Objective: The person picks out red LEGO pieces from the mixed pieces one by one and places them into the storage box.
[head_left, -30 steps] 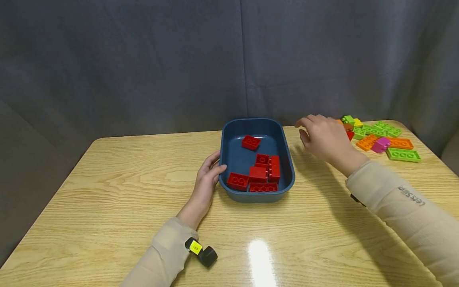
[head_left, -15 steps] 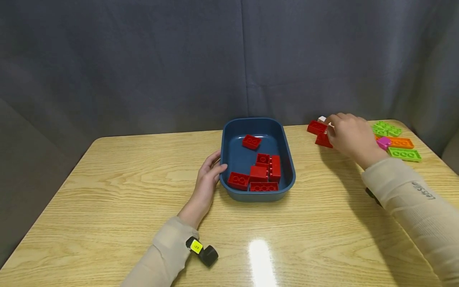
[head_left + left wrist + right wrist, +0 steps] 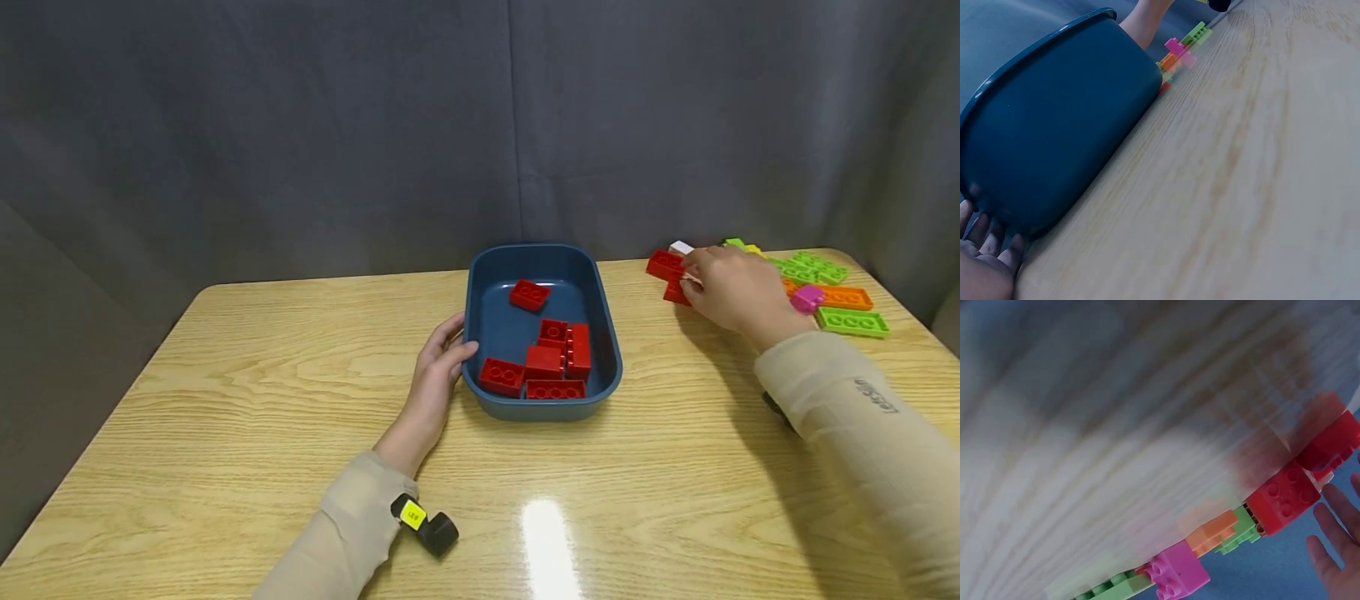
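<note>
My left hand (image 3: 438, 367) holds the left wall of a dark blue plastic bin (image 3: 543, 412), its thumb over the rim. In the left wrist view the fingers (image 3: 994, 240) lie against the bin's outer wall. Several red toy building bricks (image 3: 543, 362) are inside the bin, most at the near end. At the back right, my right hand (image 3: 738, 292) is over loose bricks, fingertips close to a red brick (image 3: 666, 265) and a white one (image 3: 681, 248). The right wrist view shows its fingers (image 3: 1335, 531) spread beside a studded red brick (image 3: 1283, 499).
Green plates (image 3: 852, 322), an orange plate (image 3: 846, 297) and a magenta brick (image 3: 807, 298) lie right of the right hand, near the table's right edge. A grey curtain (image 3: 337, 142) hangs behind the wooden table (image 3: 300, 400).
My right hand has moved right, from beside the bin to the loose bricks, uncovering red and white bricks on its left. The left hand has stayed at the bin.
</note>
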Motion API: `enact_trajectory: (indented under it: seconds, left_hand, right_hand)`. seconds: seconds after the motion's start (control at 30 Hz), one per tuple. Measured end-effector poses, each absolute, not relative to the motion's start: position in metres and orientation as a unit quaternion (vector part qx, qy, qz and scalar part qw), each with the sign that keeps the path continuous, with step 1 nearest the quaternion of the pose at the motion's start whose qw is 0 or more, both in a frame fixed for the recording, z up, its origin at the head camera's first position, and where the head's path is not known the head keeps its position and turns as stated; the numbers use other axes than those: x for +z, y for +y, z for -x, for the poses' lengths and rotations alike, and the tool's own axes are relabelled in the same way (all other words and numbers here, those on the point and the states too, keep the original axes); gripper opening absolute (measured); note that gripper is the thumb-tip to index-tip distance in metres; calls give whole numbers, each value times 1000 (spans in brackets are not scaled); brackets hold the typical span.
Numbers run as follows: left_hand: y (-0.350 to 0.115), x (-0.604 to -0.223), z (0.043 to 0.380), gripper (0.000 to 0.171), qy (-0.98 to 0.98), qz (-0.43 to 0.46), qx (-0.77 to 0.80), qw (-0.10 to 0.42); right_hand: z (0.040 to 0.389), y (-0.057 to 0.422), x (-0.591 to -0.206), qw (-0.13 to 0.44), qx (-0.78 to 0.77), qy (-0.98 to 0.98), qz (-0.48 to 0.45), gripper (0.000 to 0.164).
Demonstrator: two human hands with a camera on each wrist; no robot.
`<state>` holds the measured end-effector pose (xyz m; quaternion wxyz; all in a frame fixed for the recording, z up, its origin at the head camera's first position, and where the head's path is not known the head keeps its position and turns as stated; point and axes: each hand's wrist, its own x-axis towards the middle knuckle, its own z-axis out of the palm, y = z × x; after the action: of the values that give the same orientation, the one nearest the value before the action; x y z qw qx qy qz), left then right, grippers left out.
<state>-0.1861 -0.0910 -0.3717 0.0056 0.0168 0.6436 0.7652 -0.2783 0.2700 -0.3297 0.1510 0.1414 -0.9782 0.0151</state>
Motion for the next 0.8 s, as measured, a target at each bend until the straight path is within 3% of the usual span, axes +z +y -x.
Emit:
enact_trajectory:
  seconds: [0.8]
  left_hand:
    - [-92,-372,186,52,644,-23,765,8]
  right_hand:
    - [281,255,-339,132,-57,-973,-178,27]
